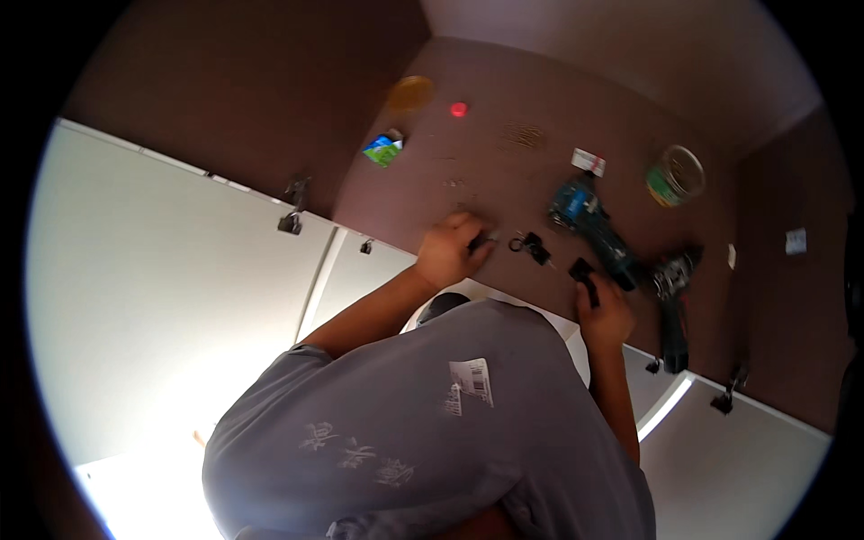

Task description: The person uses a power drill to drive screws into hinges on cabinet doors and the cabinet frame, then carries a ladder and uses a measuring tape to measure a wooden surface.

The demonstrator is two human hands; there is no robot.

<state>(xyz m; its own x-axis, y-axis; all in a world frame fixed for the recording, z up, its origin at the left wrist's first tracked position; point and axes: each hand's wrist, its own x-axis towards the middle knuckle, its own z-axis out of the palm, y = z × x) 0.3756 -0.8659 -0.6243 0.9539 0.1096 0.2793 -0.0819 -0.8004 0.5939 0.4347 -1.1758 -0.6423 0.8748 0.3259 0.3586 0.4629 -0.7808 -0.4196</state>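
Note:
My left hand [450, 250] rests at the near edge of the brown panel [432, 193], its fingers closed around a small dark piece [477, 241] with a pale end, too blurred to name. Farther right, my right hand [607, 315] grips a black hinge-like part [585, 277] between thumb and fingers. Between the hands lie small black hardware pieces [535, 247], one of them ring-shaped. Just beyond my right hand, a blue-and-black power driver [589, 225] lies on its side. To the right of that hand is a second, black power drill [674, 301].
A clear tub [677, 175] stands at the far right, near a small white packet [589, 162]. Thin screws [522, 136], a red cap [459, 109], a yellow round lid [410, 93] and a blue-green packet [384, 149] lie farther back. Black hinges [292, 211] stick out along the side panels' edges.

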